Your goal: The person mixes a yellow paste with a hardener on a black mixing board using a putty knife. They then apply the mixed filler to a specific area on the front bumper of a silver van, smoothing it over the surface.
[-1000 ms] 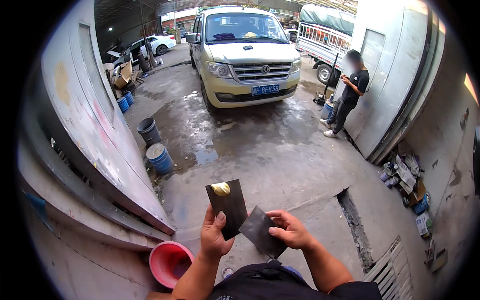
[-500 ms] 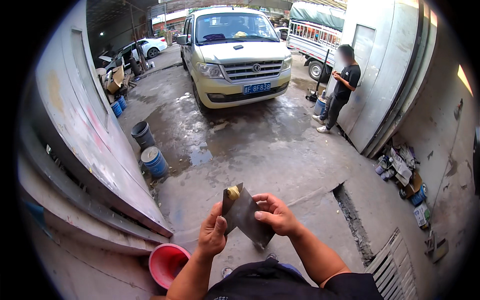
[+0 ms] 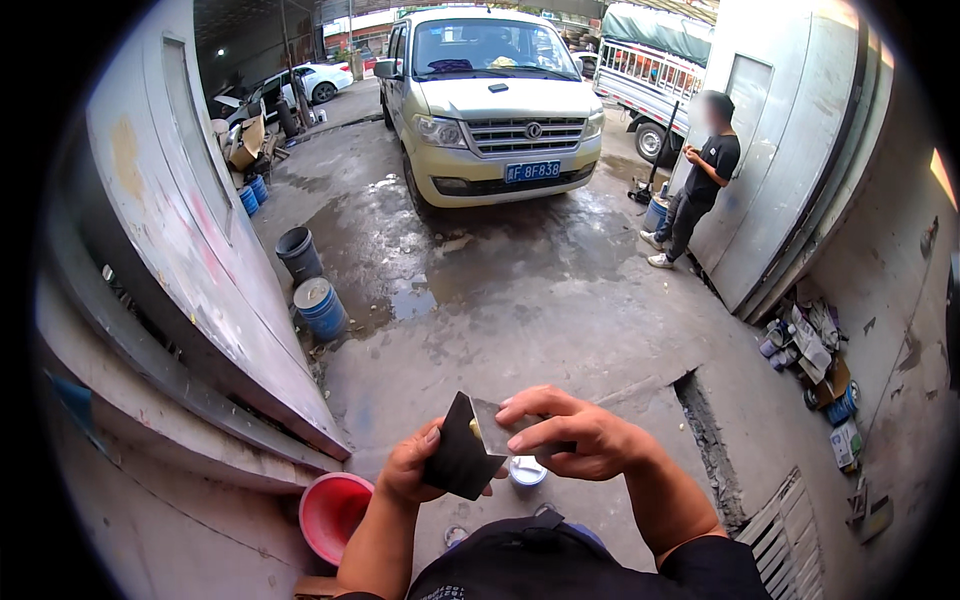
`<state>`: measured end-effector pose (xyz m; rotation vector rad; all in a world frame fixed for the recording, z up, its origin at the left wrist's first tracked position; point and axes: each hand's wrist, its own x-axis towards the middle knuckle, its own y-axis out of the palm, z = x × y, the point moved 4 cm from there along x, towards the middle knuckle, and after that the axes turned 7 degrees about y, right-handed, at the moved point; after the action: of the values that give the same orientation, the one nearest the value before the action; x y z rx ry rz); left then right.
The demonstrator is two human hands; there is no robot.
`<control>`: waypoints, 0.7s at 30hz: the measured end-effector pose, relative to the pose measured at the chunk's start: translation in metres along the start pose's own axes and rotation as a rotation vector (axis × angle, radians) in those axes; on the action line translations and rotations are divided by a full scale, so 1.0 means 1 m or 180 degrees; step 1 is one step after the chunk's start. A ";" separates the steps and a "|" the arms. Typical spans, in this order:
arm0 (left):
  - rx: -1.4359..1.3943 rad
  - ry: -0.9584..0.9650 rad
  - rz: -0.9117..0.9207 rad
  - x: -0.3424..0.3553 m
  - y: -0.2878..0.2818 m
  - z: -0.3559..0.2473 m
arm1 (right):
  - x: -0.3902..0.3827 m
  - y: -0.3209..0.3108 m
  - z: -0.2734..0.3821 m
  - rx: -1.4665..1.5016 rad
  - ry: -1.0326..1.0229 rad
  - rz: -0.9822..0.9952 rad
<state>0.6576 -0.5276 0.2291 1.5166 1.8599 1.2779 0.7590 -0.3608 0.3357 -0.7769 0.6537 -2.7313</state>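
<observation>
Head view: one plate per hand

Left hand (image 3: 408,465) grips a dark plate (image 3: 462,458), right hand (image 3: 595,440) a grey plate (image 3: 490,425), edges close together between the hands. Yellow paste (image 3: 475,428) shows there, mostly hidden. Best: firm grips, edges flat, light pressure.

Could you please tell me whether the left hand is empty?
No, the left hand holds a dark flat plate by its edge.

A pale van (image 3: 505,105) faces me at twelve o'clock, with a canopied truck (image 3: 650,75) at one and a person in black (image 3: 712,165) standing at two. A cluttered heap (image 3: 818,350) lies at my three, a slatted grate (image 3: 788,535) at four, a red tub (image 3: 328,505) at seven, a blue drum (image 3: 322,315) at nine.
</observation>
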 end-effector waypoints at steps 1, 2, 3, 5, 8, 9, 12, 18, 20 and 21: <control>-0.0023 -0.0026 -0.0032 -0.002 -0.001 0.002 | 0.000 0.001 -0.005 -0.0099 0.0108 -0.0008; -0.0041 -0.0061 -0.0041 -0.001 -0.001 0.003 | -0.001 0.000 -0.011 -0.0221 0.0213 -0.0029; -0.0057 -0.0094 -0.0052 -0.001 -0.001 0.004 | -0.002 -0.002 -0.017 -0.0340 0.0317 -0.0049; -0.0172 -0.0086 0.0142 -0.002 0.002 0.004 | -0.007 -0.003 -0.031 -0.0839 0.0465 0.0016; -0.0432 0.0148 0.0040 0.000 0.011 0.006 | -0.027 -0.007 -0.055 -0.1109 0.0821 -0.0193; -0.0440 0.0392 -0.0153 0.000 0.013 0.002 | -0.031 -0.011 -0.054 -0.0457 0.0989 -0.0650; -0.0027 0.1025 -0.0809 -0.001 0.008 -0.007 | -0.049 -0.001 -0.065 0.2584 0.1167 -0.1427; -0.0104 0.1186 -0.1154 -0.003 -0.014 0.000 | -0.036 0.063 -0.069 0.2774 0.1941 -0.0552; -0.0090 0.1123 -0.1030 -0.005 -0.005 -0.002 | -0.032 0.061 -0.083 0.2962 0.1859 -0.0822; -0.0086 0.1123 -0.0975 -0.008 -0.005 -0.005 | -0.032 0.056 -0.091 0.3088 0.1746 -0.0962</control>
<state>0.6533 -0.5364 0.2258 0.9859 2.1774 1.4809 0.7413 -0.3669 0.2254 0.1229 -0.7686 -2.9903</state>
